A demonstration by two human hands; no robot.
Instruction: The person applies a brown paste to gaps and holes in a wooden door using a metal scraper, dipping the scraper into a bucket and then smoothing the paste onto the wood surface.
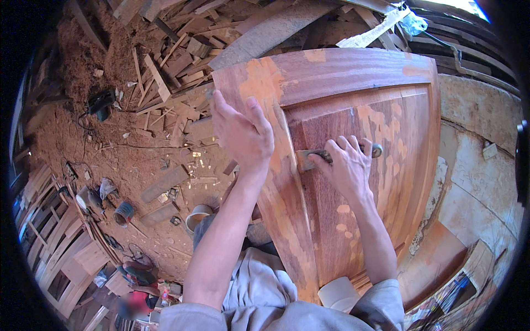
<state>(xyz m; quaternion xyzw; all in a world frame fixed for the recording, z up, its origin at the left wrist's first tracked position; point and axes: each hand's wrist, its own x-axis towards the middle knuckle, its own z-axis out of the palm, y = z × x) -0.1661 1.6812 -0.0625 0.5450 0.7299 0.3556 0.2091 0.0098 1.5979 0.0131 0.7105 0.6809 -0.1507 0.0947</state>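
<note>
A wooden panel door [326, 220] lies in front of me, its grain marked with patches of orange-tan filler [262, 77]. My right hand [350, 165] is closed around the dark handle of a putty knife [305, 160]. The blade points left, at the raised moulding along the recessed panel's left edge. The handle's end shows past my fingers on the right. Over the door's left edge, my left hand [243, 132] is held with its fingers stretched out and thumb apart, nothing in it. Whether it touches the wood I cannot tell.
A pale tub [338, 294] is at the door's near end. Wood offcuts [176, 66] and sawdust cover the ground to the left, with a bucket [123, 214] and a power tool [101, 105]. Another person [141, 300] is at the lower left. A pale slab [480, 182] lies right.
</note>
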